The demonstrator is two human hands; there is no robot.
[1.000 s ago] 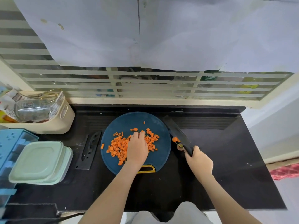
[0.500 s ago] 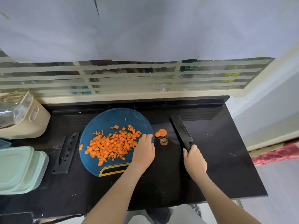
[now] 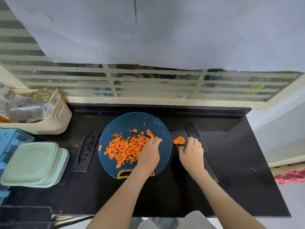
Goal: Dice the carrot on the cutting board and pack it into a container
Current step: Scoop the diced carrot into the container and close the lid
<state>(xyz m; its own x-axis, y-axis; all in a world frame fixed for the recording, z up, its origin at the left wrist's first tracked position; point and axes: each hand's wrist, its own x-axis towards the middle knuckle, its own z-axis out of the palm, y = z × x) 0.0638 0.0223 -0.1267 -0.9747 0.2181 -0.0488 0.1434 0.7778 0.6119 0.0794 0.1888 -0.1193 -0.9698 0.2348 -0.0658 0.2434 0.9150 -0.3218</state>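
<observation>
Many carrot cubes (image 3: 125,149) heaped on blue cutting board (image 3: 132,119). Left hand (image 3: 148,156) flat on pile edge, fingers (image 3: 156,140) straight, together. Right hand (image 3: 192,151) pinches green stem scrap (image 3: 182,147) on bench (image 3: 231,162) beside board. Best: discard scrap, sweep cubes tight, fetch lidded container (image 3: 33,162) at left.

Diced carrot (image 3: 127,148) on the cutting board (image 3: 132,119), knife sheath (image 3: 86,152) left of it, carrot ends (image 3: 179,140) and knife (image 3: 194,131) right

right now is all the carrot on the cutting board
No, two round carrot slices lie on the black counter right of the cutting board, near the right hand pinching a carrot top.
</observation>
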